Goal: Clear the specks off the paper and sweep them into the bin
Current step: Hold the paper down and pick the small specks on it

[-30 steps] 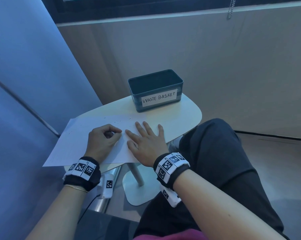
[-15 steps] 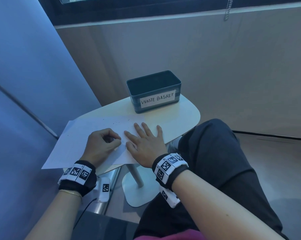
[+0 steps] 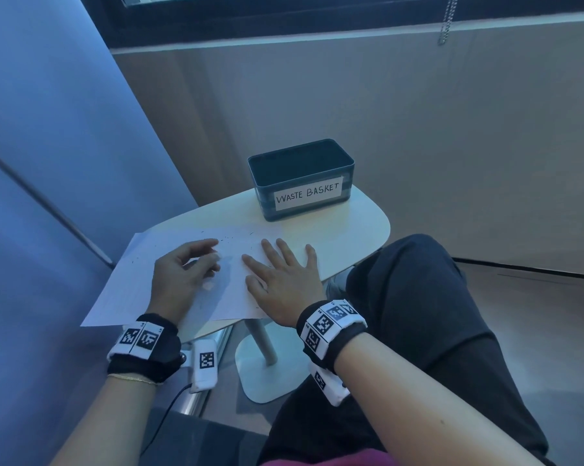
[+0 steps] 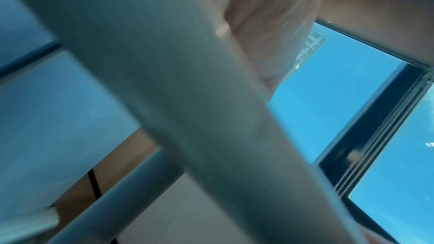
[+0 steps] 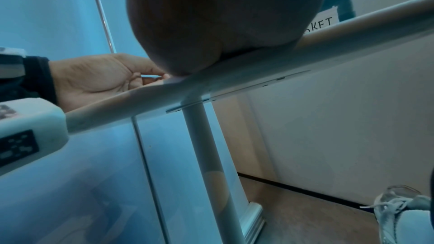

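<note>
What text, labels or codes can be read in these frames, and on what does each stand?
"WASTE BASKET": handwritten on a white label on the front wall of the dark bin on the table.
"KET": the end of that same label, seen in the right wrist view; the rest is hidden.
Wristbands: black-and-white square marker codes only, no words.
No other text is readable.

table pale, oval, pedestal; shoe on floor; window

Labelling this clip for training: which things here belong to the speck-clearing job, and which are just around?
Job: paper, specks, waste basket, left hand, right hand.

Just around: table, blind chain, shoe.
</note>
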